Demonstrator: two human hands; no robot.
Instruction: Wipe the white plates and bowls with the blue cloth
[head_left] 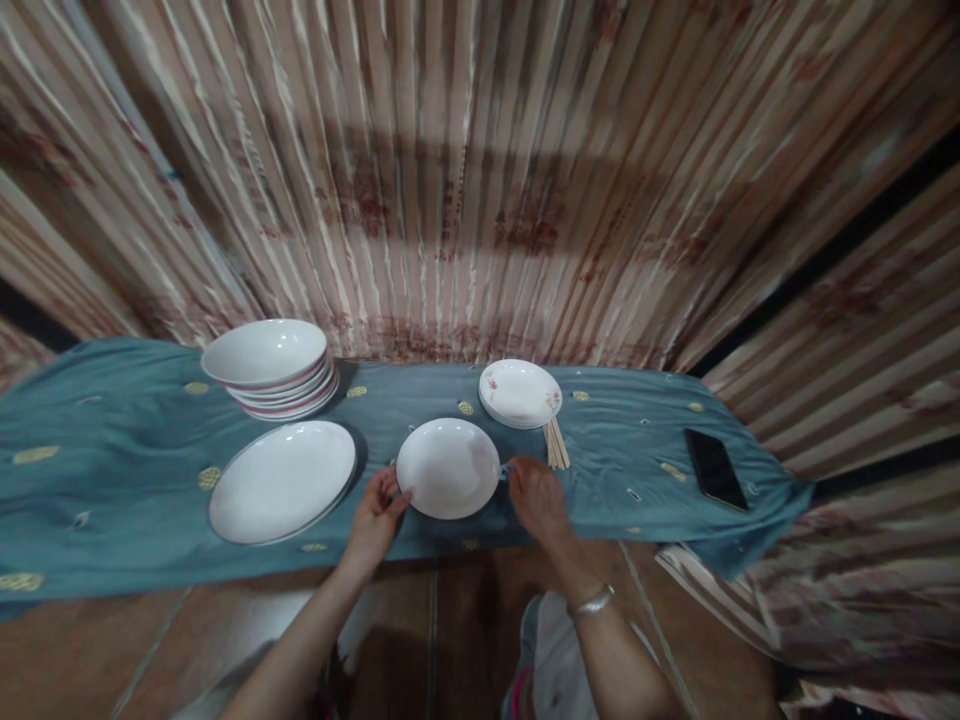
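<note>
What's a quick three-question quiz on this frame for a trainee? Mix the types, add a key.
1. Multiple choice. Which wrist wears the silver bracelet?
A) left
B) right
C) both

2. True or false. The thumb and fingers of the left hand are at the rim of the white dish.

3. Fill in the blank. From the wearer's view, the black phone lies to the ____ of the floral plates.

Key: 1. B; 2. true; 3. right
</note>
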